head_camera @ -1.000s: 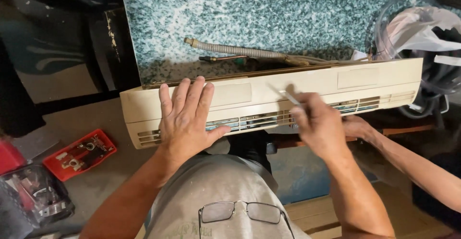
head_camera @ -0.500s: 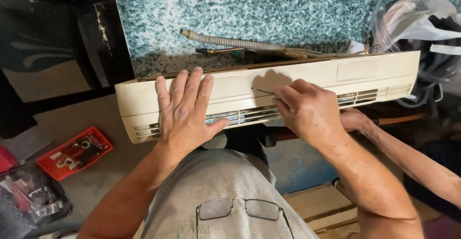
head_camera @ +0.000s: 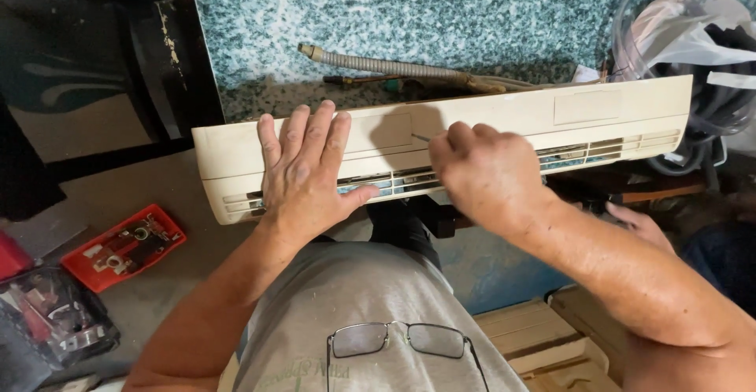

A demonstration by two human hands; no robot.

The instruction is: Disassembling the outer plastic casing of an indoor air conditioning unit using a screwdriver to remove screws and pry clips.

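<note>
With the left hand [head_camera: 309,173] flat on the cream cover [head_camera: 441,136] and the right hand [head_camera: 487,173] closed around a thin tool [head_camera: 421,137], a slip could scratch the plastic.

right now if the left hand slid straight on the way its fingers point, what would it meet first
The left hand lies flat on the cream cover, fingers pointing to the far edge. Past that edge, probably the speckled surface; the ribbed hose lies slightly right of that line, though depth is unclear.

Cream cover [head_camera: 488,120]; teal speckled countertop [head_camera: 409,14]; red tray [head_camera: 122,248].
</note>
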